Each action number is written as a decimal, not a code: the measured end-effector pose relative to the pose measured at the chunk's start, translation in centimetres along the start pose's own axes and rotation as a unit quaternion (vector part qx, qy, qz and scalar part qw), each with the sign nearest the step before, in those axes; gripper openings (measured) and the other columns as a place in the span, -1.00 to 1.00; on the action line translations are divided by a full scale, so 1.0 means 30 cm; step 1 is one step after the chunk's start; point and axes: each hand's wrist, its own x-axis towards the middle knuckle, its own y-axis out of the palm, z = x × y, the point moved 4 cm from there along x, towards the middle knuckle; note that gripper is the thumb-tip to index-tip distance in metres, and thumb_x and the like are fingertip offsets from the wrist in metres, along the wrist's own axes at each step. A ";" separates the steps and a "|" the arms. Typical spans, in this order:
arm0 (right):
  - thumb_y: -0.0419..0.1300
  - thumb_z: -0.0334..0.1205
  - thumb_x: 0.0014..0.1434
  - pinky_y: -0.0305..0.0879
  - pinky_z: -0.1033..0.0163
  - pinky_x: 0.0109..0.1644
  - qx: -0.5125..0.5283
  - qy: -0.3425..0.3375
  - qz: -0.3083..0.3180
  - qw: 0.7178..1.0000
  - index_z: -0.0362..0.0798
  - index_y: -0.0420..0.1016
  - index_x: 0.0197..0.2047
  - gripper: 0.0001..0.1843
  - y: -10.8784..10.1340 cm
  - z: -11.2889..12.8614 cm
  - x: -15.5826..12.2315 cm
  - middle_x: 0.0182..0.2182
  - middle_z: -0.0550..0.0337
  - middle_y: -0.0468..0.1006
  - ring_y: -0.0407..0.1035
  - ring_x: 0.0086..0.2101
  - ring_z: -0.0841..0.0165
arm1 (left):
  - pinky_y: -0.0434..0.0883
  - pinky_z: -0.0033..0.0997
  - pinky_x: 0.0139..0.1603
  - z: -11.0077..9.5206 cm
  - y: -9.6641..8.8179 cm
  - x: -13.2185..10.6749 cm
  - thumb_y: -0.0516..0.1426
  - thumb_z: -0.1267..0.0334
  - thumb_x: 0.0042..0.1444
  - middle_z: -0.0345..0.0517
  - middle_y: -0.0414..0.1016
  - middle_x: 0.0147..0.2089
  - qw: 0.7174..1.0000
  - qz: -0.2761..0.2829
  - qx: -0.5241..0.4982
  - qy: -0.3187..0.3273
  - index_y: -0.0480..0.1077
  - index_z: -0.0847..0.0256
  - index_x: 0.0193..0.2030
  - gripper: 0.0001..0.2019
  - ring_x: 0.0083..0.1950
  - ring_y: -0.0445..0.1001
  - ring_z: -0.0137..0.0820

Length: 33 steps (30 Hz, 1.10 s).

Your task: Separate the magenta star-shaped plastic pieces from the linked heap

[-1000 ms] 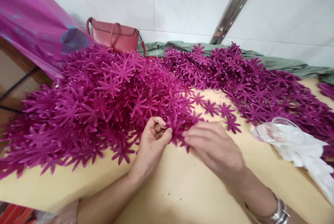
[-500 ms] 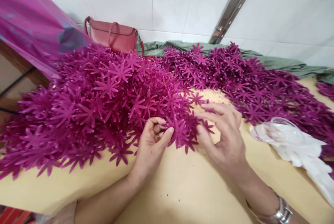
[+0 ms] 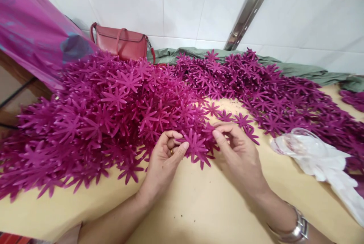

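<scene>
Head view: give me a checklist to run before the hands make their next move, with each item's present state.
1. Left hand pinching the front petalled piece: ok.
2. Right hand pinching another petalled piece: ok.
3. Anything else between the left fingertips: cannot tell, too small.
4. Loose petalled pieces near the right hand: ok.
5. White plastic apart from both hands: ok.
6. Tabletop free of specks: not ok, dark specks show.
</scene>
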 end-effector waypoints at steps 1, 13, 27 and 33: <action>0.18 -0.17 0.40 0.37 0.04 0.01 -0.028 -0.007 -0.027 0.999 0.04 0.47 -0.18 -0.90 -0.014 -0.006 0.005 -0.17 0.10 0.55 0.45 -0.12 0.21 | 0.33 -0.52 -0.20 0.000 -0.003 0.001 0.35 0.16 0.17 -0.28 0.42 -0.29 1.000 -0.005 0.000 0.002 0.37 0.14 -0.13 -0.73 -0.29 0.35 -0.51; 0.10 -0.26 0.42 0.07 -0.28 0.35 -0.233 -0.164 -0.117 0.951 0.05 0.40 0.24 -0.64 -0.066 0.066 0.011 0.24 -0.11 0.38 0.23 0.28 -0.01 | 0.30 -0.52 -0.25 -0.009 -0.003 -0.005 0.33 0.11 0.20 -0.28 0.39 -0.33 1.000 -0.014 0.018 0.020 0.39 0.13 -0.13 -0.75 -0.32 0.30 -0.49; 0.26 -0.27 0.32 0.20 -0.17 0.21 -0.205 -0.268 0.004 0.941 0.05 0.46 0.09 -0.73 -0.043 0.093 0.001 -0.06 0.03 0.59 0.37 0.05 0.07 | 0.33 -0.50 -0.22 -0.005 0.018 -0.017 0.32 0.02 0.22 -0.24 0.42 -0.32 0.999 0.009 0.041 0.008 0.39 0.14 -0.14 -0.71 -0.29 0.34 -0.47; 0.41 -0.22 0.22 0.28 -0.12 0.13 -0.154 -0.263 0.073 0.950 0.07 0.52 -0.14 -0.82 0.027 0.101 -0.024 -0.14 0.09 0.58 0.34 0.02 0.07 | 0.34 -0.48 -0.23 -0.005 0.026 -0.014 0.32 0.04 0.21 -0.23 0.45 -0.32 0.999 0.023 0.022 0.006 0.38 0.13 -0.15 -0.72 -0.29 0.38 -0.45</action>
